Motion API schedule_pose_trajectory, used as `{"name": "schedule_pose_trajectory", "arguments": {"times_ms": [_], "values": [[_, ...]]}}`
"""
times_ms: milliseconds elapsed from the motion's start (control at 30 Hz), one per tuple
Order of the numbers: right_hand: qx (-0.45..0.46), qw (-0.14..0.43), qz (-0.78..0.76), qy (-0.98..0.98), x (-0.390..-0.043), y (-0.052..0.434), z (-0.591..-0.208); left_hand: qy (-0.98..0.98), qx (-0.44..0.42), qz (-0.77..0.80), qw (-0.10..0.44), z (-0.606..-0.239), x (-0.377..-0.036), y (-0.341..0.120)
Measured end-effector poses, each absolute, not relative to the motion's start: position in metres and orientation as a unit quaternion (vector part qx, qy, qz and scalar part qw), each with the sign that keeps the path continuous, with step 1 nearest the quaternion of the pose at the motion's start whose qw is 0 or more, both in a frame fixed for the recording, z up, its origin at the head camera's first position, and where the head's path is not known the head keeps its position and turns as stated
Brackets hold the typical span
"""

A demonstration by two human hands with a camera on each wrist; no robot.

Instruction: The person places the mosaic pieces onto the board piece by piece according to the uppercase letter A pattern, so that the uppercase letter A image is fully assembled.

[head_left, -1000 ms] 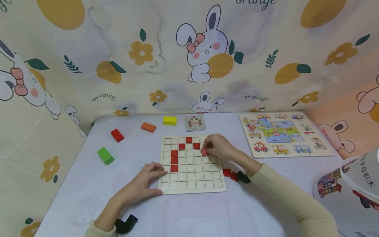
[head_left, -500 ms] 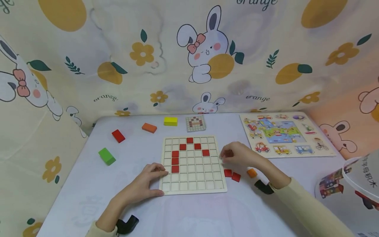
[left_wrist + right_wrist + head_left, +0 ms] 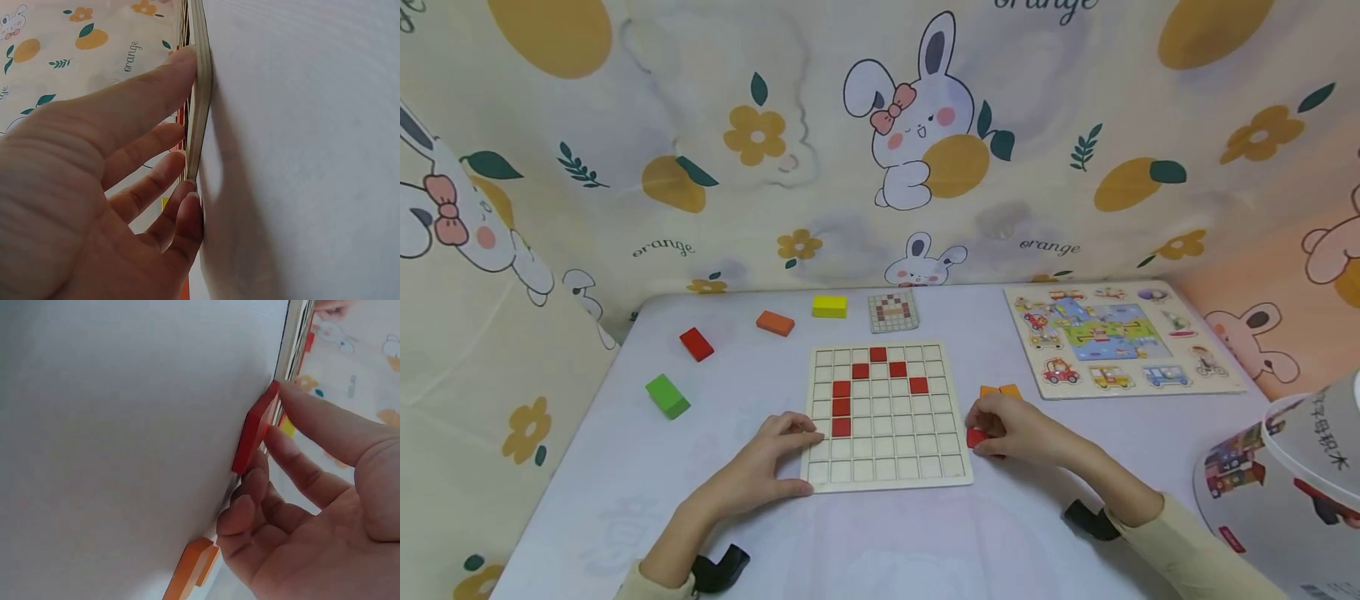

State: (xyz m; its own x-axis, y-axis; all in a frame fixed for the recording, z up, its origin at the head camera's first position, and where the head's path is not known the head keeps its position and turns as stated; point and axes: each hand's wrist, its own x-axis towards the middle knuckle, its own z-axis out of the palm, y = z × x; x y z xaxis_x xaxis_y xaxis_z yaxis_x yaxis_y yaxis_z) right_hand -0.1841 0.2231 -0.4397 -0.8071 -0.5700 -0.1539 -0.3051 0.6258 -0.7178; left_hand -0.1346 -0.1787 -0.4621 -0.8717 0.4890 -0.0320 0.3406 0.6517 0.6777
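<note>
A wooden grid board (image 3: 895, 450) lies on the table with several red square tiles (image 3: 842, 407) set in its cells. My left hand (image 3: 760, 462) rests at the board's left side, thumb at the near-left corner and fingertips on the edge. In the left wrist view, the straight thumb (image 3: 156, 87) touches the board's edge. Just off the board's right edge, my right hand (image 3: 1018, 429) pinches a loose red tile (image 3: 975, 437) between thumb and index finger. The right wrist view shows this red tile (image 3: 253, 428) close over the table. Another red tile beside it is mostly hidden by the hand.
Orange tiles (image 3: 1011, 391) lie just behind the right hand. Red (image 3: 697, 343), orange (image 3: 775, 323), yellow (image 3: 830, 307) and green (image 3: 667, 396) blocks stand left and back, near a small pattern card (image 3: 893, 311). A vehicle puzzle board (image 3: 1028, 333) is back right; a white bucket (image 3: 1277, 500) stands right.
My right hand has let go of a red tile in a right-hand cell of the board, then moved right and toward me to the loose red tiles. The left hand stays put.
</note>
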Motion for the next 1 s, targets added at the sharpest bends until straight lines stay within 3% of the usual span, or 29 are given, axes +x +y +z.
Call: {"name": "schedule_pose_trajectory", "arguments": {"times_ms": [433,1000], "values": [[-0.265,0.168,-0.347,0.884,-0.185,0.218,-0.434,0.9,0.23,0.355,0.107,-0.465,-0.135,-0.181],[-0.282,0.159,-0.375,0.869,-0.221,0.179,-0.421,0.899,0.234,0.354,0.107,-0.463,-0.135,-0.181]]}}
